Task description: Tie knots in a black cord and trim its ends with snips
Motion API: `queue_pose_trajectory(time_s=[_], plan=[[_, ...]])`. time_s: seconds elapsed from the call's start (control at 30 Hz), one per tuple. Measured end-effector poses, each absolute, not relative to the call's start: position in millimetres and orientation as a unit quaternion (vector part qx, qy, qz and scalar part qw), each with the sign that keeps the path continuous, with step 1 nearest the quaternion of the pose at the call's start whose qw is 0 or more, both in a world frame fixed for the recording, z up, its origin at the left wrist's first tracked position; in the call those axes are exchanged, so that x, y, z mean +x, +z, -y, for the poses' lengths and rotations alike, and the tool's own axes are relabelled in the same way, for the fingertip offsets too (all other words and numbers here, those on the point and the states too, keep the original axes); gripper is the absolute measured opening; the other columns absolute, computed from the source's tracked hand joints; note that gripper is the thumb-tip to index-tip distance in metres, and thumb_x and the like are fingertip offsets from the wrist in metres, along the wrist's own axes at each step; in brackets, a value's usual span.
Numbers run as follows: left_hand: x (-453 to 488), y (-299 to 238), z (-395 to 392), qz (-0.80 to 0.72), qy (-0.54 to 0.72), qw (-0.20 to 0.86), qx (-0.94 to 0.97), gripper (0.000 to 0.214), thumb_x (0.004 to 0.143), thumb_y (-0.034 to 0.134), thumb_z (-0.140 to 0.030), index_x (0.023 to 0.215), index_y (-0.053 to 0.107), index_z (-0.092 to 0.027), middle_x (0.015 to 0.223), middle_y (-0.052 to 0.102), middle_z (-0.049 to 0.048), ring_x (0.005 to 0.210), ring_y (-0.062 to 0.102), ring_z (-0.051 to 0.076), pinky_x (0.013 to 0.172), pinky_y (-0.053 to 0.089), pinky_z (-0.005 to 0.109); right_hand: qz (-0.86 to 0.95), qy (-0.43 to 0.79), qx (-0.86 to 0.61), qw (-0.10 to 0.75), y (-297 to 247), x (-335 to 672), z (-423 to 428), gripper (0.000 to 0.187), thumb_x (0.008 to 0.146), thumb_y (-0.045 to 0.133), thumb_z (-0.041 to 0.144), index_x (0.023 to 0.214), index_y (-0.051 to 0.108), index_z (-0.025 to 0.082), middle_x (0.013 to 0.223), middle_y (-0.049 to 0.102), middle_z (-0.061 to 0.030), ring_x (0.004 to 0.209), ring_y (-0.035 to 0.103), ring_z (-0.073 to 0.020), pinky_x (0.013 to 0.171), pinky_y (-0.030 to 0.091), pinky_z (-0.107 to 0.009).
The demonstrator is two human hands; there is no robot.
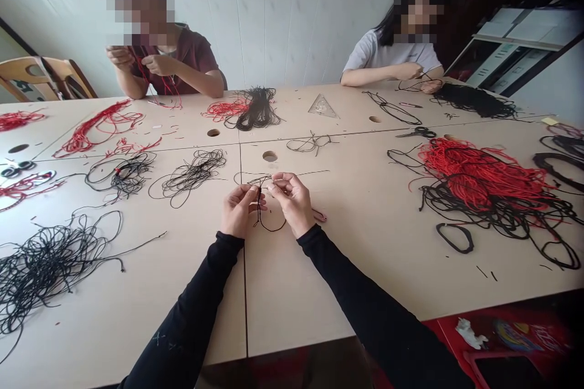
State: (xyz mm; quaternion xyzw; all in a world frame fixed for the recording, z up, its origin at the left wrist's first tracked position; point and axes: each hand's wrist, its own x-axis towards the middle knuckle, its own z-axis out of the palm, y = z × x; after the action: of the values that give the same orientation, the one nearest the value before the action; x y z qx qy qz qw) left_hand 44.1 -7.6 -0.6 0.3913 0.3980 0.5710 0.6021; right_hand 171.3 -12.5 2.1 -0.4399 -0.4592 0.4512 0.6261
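Note:
My left hand [238, 210] and my right hand [292, 202] are raised just above the pale wooden table [292, 292], close together. Each pinches a thin black cord [260, 209] between thumb and fingers. A short length hangs down between my hands and forms a loop that reaches the tabletop. A further thin strand runs off to the right behind my fingers. The pinched spot is partly hidden by my fingertips. My black sleeves cover both forearms.
A large red-and-black cord heap [483, 173] lies to my right, and a black cord tangle [50, 261] to my left. Scissors [420, 132] and a clear triangular ruler [323, 107] rest farther off. Two co-workers [159, 61] sit opposite, handling cords.

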Motion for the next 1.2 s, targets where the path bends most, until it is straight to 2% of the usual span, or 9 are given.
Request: queue_pose_trajectory(time_s=[0.27, 0.43, 0.6, 0.77, 0.97, 1.1, 1.2], plan=[[44.6, 3.4, 8.9, -0.392, 0.542, 0.630, 0.394, 0.029, 0.069, 0.076, -0.035, 0.075, 0.059, -0.012, 0.066, 0.064, 0.0039, 0.056, 0.061, 0.013, 0.057, 0.053, 0.029, 0.466, 0.463, -0.448, 0.606, 7.8, 169.9, 17.4, 0.024, 0.076, 0.066, 0.033, 0.094, 0.057, 0.019, 0.079, 0.066, -0.0014, 0.070, 0.061, -0.0148, 0.067, 0.050, -0.030], [44.0, 2.0, 9.1, -0.395, 0.558, 0.607, 0.406, 0.033, 0.068, 0.077, -0.040, 0.076, 0.059, -0.013, 0.066, 0.063, 0.0027, 0.054, 0.059, 0.012, 0.054, 0.052, 0.027, 0.422, 0.501, -0.448, 0.609, 2.9, 169.3, 14.8, 0.032, 0.075, 0.069, 0.039, 0.095, 0.051, 0.020, 0.079, 0.068, -0.0017, 0.068, 0.060, -0.0141, 0.065, 0.049, -0.028], [42.9, -0.1, 7.6, -0.385, 0.562, 0.593, 0.429, 0.033, 0.070, 0.076, -0.041, 0.080, 0.060, -0.013, 0.064, 0.062, 0.0015, 0.053, 0.058, 0.011, 0.052, 0.051, 0.026, 0.481, 0.505, -0.467, 0.543, 2.7, 168.7, 14.8, 0.034, 0.083, 0.056, 0.052, 0.081, 0.060, 0.018, 0.071, 0.064, -0.0016, 0.056, 0.053, -0.0119, 0.053, 0.043, -0.025], [46.0, 2.6, 10.2, -0.397, 0.540, 0.587, 0.453, 0.035, 0.069, 0.076, -0.042, 0.079, 0.061, -0.012, 0.060, 0.060, 0.0006, 0.050, 0.056, 0.011, 0.048, 0.050, 0.025, 0.521, 0.481, -0.423, 0.564, 3.1, 169.4, 16.1, 0.031, 0.083, 0.058, 0.048, 0.073, 0.060, 0.019, 0.060, 0.055, 0.0026, 0.051, 0.050, -0.0110, 0.052, 0.043, -0.024], [46.7, 4.7, 12.4, -0.415, 0.532, 0.591, 0.442, 0.035, 0.072, 0.072, -0.044, 0.076, 0.061, -0.012, 0.063, 0.062, 0.0026, 0.053, 0.058, 0.012, 0.050, 0.050, 0.026, 0.511, 0.438, -0.486, 0.558, -2.3, 173.2, 12.7, 0.040, 0.086, 0.051, 0.053, 0.084, 0.069, 0.017, 0.073, 0.065, -0.0026, 0.056, 0.053, -0.0123, 0.055, 0.044, -0.025], [43.8, 3.0, 10.1, -0.427, 0.562, 0.565, 0.427, 0.035, 0.072, 0.072, -0.045, 0.076, 0.059, -0.012, 0.063, 0.062, 0.0024, 0.053, 0.060, 0.013, 0.053, 0.052, 0.029, 0.535, 0.384, -0.519, 0.544, -2.5, 174.1, 12.9, 0.042, 0.088, 0.048, 0.053, 0.081, 0.070, 0.017, 0.073, 0.067, -0.0044, 0.060, 0.057, -0.0144, 0.058, 0.046, -0.026], [41.7, 2.6, 8.2, -0.423, 0.554, 0.589, 0.410, 0.035, 0.072, 0.072, -0.044, 0.078, 0.060, -0.012, 0.066, 0.064, 0.0042, 0.057, 0.062, 0.014, 0.057, 0.053, 0.030, 0.545, 0.374, -0.518, 0.542, -1.2, 174.6, 13.4, 0.042, 0.088, 0.048, 0.053, 0.079, 0.069, 0.018, 0.073, 0.068, -0.0046, 0.063, 0.059, -0.0160, 0.060, 0.047, -0.026]])
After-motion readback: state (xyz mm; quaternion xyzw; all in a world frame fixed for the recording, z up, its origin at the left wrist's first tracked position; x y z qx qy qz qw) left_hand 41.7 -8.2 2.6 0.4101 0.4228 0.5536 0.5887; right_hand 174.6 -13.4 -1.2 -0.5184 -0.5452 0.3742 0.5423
